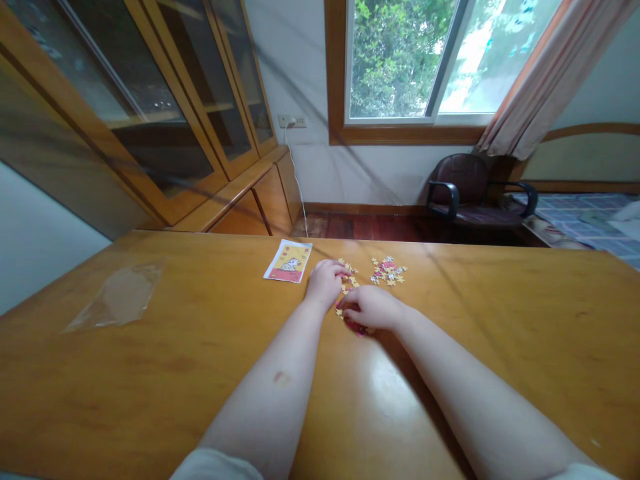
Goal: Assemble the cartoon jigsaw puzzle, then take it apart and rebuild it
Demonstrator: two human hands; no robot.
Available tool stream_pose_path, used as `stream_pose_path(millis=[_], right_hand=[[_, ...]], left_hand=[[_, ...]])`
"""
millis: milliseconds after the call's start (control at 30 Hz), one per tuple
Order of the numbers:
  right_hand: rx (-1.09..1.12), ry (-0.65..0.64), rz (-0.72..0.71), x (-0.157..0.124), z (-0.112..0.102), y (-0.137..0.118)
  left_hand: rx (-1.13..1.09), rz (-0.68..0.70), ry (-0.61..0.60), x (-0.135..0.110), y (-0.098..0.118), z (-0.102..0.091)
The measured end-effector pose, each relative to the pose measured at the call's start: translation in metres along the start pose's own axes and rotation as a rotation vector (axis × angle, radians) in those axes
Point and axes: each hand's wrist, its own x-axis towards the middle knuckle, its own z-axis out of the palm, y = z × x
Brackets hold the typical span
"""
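We are resting our left hand (325,281) knuckles-up on the puzzle pieces (347,288), fingers curled. Our right hand (373,308) is covering the red ones nearest us. We cannot tell whether either hand is pinching a piece. The pieces are lying on the wooden table (200,373) in a strip running away from us. 1 loose pile (387,271) is sitting just to the right. The picture card (289,261) is lying to the left, its long axis pointing away from us and its print too small to read.
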Motion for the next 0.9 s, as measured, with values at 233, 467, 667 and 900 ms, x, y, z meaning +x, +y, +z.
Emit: stream_pose_path(millis=[233,467,667,900], right_hand=[[0.026,0.043,-0.024,0.001,-0.001,0.004],[0.070,0.049,-0.017,0.001,0.001,0.007],[0.076,0.040,0.051,-0.001,-0.004,0.009],[0.144,-0.088,0.165,-0.004,-0.012,0.012]], left_hand=[[-0.008,-0.012,0.006,-0.001,0.000,-0.001],[-0.015,0.007,0.024,0.000,0.000,0.000],[-0.015,0.011,0.030,0.000,-0.004,0.002],[-0.013,0.012,0.023,0.000,-0.004,0.001]])
